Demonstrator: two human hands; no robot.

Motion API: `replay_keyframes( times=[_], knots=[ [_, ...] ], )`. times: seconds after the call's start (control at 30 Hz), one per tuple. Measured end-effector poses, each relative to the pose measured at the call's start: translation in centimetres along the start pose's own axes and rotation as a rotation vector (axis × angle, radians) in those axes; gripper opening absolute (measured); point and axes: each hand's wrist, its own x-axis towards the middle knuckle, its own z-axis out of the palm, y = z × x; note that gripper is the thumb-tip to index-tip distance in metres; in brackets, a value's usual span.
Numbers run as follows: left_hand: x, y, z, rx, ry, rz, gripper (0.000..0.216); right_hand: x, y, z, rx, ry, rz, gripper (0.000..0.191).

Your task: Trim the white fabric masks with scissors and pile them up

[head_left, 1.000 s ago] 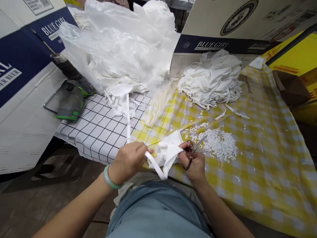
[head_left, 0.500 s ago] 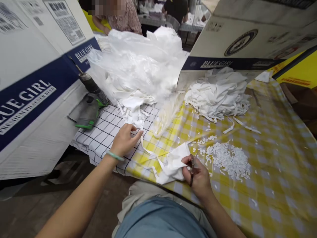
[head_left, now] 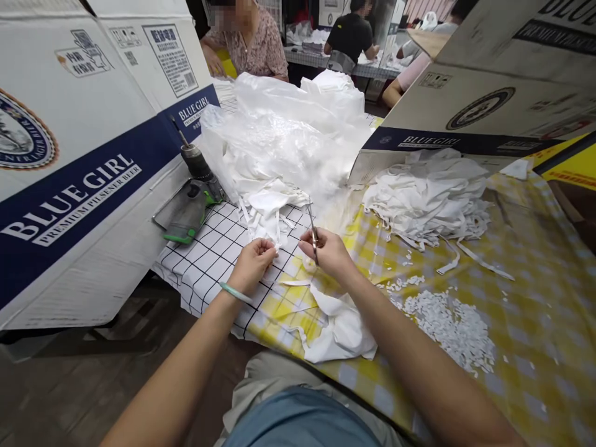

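Observation:
My left hand (head_left: 254, 266) is closed, its fingertips pinching a white fabric strap (head_left: 278, 243) at the lower end of a heap of white cloth pieces (head_left: 270, 197). Facing it, my right hand (head_left: 328, 253) grips a pair of scissors (head_left: 313, 226) with the blades pointing away from me; a small gap separates the two hands. A single white cloth piece with straps (head_left: 342, 329) lies crumpled near the table's front edge, partly behind my right forearm. Beyond that forearm is a scatter of small white clippings (head_left: 449, 329).
A clear plastic bag (head_left: 288, 136) covers much of the white heap. Strapped white pieces form another pile (head_left: 426, 202) at right. A power drill (head_left: 200, 167) stands beside the left carton (head_left: 93, 198); another carton (head_left: 465, 133) is behind the right pile. People sit farther back.
My right hand has moved left and away from me with the scissors, leaving the cloth piece on the table. My left fingers have closed at the strap. The camera view has shifted.

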Motion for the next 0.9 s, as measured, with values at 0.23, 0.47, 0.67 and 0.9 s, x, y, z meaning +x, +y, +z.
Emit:
replay_keyframes(
  times=[0.23, 0.47, 0.67, 0.9],
  knots=[
    [-1.1, 0.1, -2.3, -0.106, -0.140, 0.005, 0.041, 5.1, 0.5, 5.3, 0.189, -0.197, 0.194, 0.027],
    [-0.7, 0.1, -3.9, -0.010, -0.147, 0.072, 0.035, 7.1, 0.6, 6.4, 0.239, -0.201, 0.172, 0.011],
    [0.3, -0.5, -3.2, 0.110, -0.011, 0.137, 0.028, 6.6, 0.7, 6.6, 0.298, -0.157, 0.187, 0.013],
    [0.4, 0.1, -2.6, 0.175, -0.118, 0.177, 0.030, 5.5, 0.1, 6.3, 0.347, -0.189, 0.243, 0.016]
  ],
)
